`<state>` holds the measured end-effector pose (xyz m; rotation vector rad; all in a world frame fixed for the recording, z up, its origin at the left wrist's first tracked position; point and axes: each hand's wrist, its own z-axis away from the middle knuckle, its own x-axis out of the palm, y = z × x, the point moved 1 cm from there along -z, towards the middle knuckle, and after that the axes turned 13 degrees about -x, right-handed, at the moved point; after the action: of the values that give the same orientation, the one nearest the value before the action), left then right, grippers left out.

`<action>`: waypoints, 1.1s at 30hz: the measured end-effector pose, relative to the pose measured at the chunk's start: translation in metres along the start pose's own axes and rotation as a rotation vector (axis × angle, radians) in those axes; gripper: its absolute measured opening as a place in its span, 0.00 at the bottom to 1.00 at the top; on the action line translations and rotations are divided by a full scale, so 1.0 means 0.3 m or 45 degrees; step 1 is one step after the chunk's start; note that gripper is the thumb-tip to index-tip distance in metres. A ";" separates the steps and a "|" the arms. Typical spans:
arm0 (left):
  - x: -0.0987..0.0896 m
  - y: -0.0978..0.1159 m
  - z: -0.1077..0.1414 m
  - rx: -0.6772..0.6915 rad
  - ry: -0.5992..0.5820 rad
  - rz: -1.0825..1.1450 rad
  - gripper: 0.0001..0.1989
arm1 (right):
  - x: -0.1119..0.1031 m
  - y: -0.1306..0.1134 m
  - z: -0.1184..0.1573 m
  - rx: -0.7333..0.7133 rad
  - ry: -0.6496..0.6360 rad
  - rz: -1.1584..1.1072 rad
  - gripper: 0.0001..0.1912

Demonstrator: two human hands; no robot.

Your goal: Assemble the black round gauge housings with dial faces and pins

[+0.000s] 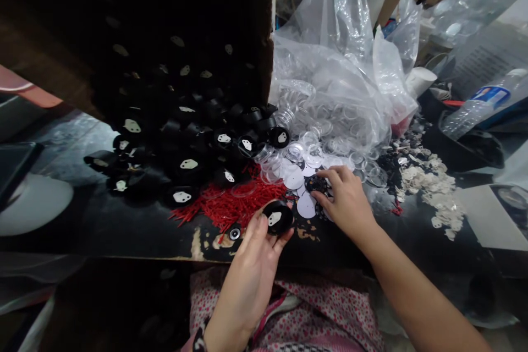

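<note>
My left hand (258,256) is closed around a round black case (281,219) near the table's front edge. A white plate with small holes shows inside that case. To its right, my right hand (345,198) has its thumb and fingers around a dark speckled disc (315,185), over a heap of white discs (306,204); whether the disc is lifted off the heap, I cannot tell. Red thin pieces (243,203) lie in a pile just behind my left hand. Beside them is a small black-and-white round part (235,232).
Many more black cases (181,195) spill from a tipped cardboard box (61,60) at left. Clear plastic rings (322,113) fill a plastic bag (338,27) behind. On the right lie off-white flat pieces (429,176), a plastic bottle (482,102) in a black container (474,148), and a white box (490,214).
</note>
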<state>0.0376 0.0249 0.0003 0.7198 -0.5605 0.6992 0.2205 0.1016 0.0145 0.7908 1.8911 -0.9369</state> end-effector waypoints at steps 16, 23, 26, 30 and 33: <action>0.010 -0.025 0.032 0.079 -0.032 -0.145 0.14 | -0.040 -0.236 0.013 0.203 0.062 -0.991 0.03; -0.049 -0.038 0.021 0.066 -0.049 -0.346 0.16 | -0.036 -0.220 0.009 0.303 -0.100 -1.003 0.05; -0.060 -0.036 0.021 0.097 -0.074 -0.427 0.18 | -0.035 -0.210 0.010 0.311 -0.136 -0.957 0.07; -0.079 -0.033 0.046 0.111 0.003 -0.609 0.19 | -0.024 -0.236 0.044 0.254 -0.228 -1.038 0.06; -0.125 -0.020 0.077 0.196 0.117 -0.900 0.19 | -0.023 -0.267 0.073 0.191 -0.266 -1.072 0.07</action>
<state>0.0127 -0.0096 -0.0127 0.9530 -0.1402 0.1125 0.1682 0.0407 0.0369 -0.0772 1.9859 -1.6063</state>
